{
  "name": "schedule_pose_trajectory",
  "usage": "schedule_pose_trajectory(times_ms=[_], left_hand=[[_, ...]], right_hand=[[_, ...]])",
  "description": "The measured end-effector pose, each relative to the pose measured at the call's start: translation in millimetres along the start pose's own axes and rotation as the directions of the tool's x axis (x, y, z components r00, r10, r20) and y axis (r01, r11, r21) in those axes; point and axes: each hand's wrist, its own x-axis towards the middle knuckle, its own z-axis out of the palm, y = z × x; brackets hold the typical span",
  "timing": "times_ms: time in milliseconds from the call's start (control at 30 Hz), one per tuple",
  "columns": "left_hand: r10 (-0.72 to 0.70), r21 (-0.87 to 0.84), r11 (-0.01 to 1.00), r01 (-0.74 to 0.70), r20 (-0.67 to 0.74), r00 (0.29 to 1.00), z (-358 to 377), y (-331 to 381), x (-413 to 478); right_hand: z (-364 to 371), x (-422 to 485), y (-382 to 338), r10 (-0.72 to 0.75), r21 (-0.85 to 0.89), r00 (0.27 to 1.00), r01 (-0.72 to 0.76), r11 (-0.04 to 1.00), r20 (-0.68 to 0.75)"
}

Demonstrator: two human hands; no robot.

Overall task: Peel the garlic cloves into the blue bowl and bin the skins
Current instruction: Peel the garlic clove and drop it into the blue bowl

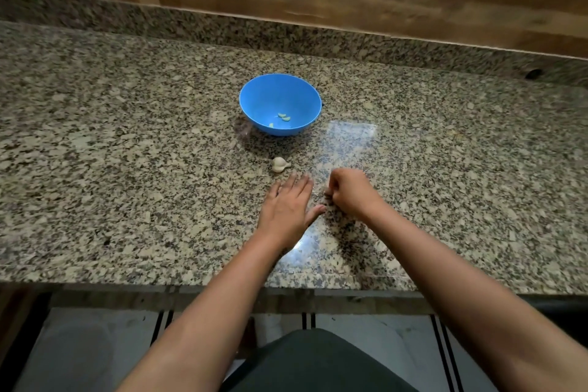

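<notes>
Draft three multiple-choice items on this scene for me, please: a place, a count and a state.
1. Where is the whitish unpeeled garlic piece relative to the round blue plastic bowl? A inside it; B on the speckled granite countertop, nearer the person; C behind it, by the wall.
2. How many pale peeled cloves lie in the bowl? A one; B three; C six.
3. How is the left hand? A flat, fingers straight; B gripping the bowl; C a fist.
Answers: B, it lies on the stone between bowl and hand; B, three pale pieces show inside; A, its fingers are extended.
</notes>
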Motion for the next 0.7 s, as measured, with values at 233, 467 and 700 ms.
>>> schedule_pose_trajectory(times_ms=[233, 467, 700], left_hand=[[0.003, -0.009, 1.0, -0.003, -0.021, 1.0, 1.1, -1.0, 1.9], [0.019, -0.073, 0.997, -0.025, -0.074, 0.997, 4.1, -1.1, 1.2], [-0.289, -0.847, 0.529, 0.049, -0.125, 0.949, -26.2, 11.8, 8.3]], right_hand=[[-8.5, 17.8, -10.5, -0.184, -0.322, 0.974, 0.218, 0.921, 0.134], [15.5, -1.1, 19.5, -0.164, -0.01, 0.98, 0.164, 0.986, -0.113], [24.6, -23.6, 12.9, 0.305, 0.958, 0.947, -0.176, 0.228, 0.101]])
